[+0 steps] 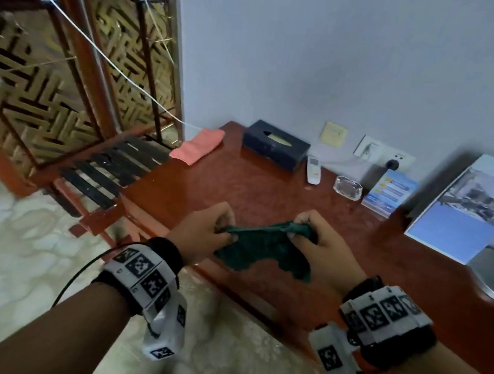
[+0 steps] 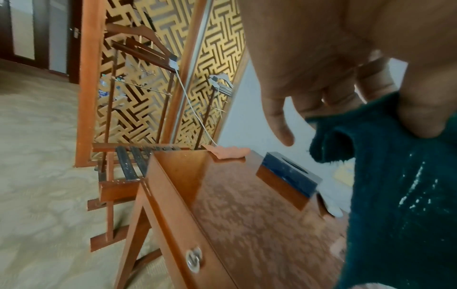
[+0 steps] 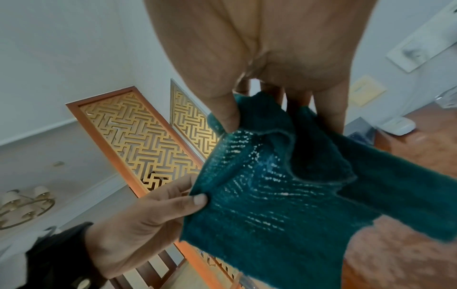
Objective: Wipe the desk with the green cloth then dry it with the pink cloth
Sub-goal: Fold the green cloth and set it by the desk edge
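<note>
The dark green cloth hangs in the air above the front edge of the reddish wooden desk, stretched between both hands. My left hand pinches its left corner and my right hand grips its bunched right end. In the right wrist view the green cloth is pinched by the right thumb, with the left hand holding its edge. The left wrist view shows the green cloth under my thumb. The pink cloth lies folded on the desk's far left corner, also seen as the pink cloth.
A dark tissue box, a white remote, a glass ashtray, a blue leaflet and a large booklet line the desk's back and right. A wooden luggage rack and lattice screen stand to the left.
</note>
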